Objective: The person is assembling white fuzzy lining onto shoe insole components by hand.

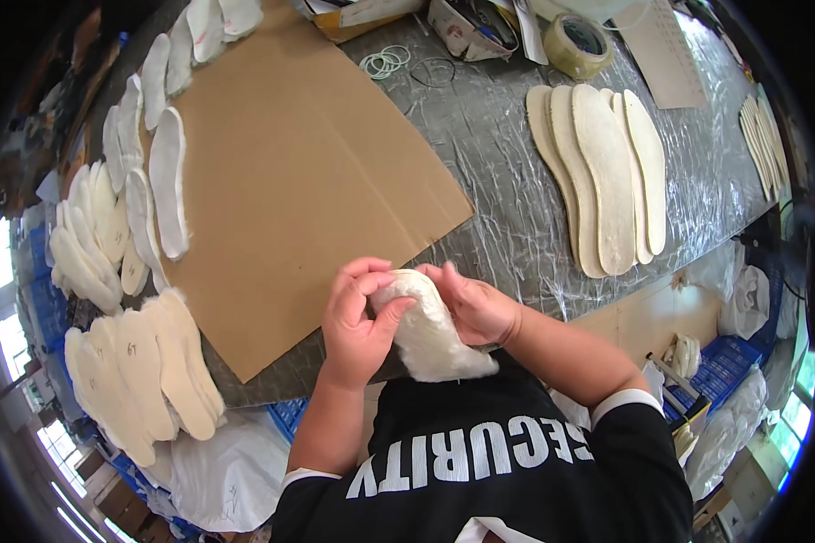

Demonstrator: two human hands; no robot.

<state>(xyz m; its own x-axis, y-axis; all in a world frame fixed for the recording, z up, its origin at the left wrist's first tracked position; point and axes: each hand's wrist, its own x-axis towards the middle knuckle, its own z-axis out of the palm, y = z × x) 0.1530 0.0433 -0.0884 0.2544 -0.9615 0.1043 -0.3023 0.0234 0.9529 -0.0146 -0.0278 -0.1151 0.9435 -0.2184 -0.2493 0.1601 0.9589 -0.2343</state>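
Observation:
Close to my body, over the table's near edge, I hold a white fluffy insole (433,339) with its rounded end up. My left hand (360,312) pinches that end, thumb on the fleecy face and fingers behind the rim. On the other side my right hand (473,303) grips the insole's edge, its fingers partly hidden behind it. The fleece faces me and its lower end hangs toward my shirt. Just beyond my hands lies a brown cardboard sheet (299,199).
Cream insoles (604,181) lie fanned at right, with more (136,376) at left. Grey-white insoles (168,181) line the cardboard's left edge. A tape roll (579,47), rubber bands (385,62) and an open box (473,32) sit at the back. Blue crates (715,376) stand below, right.

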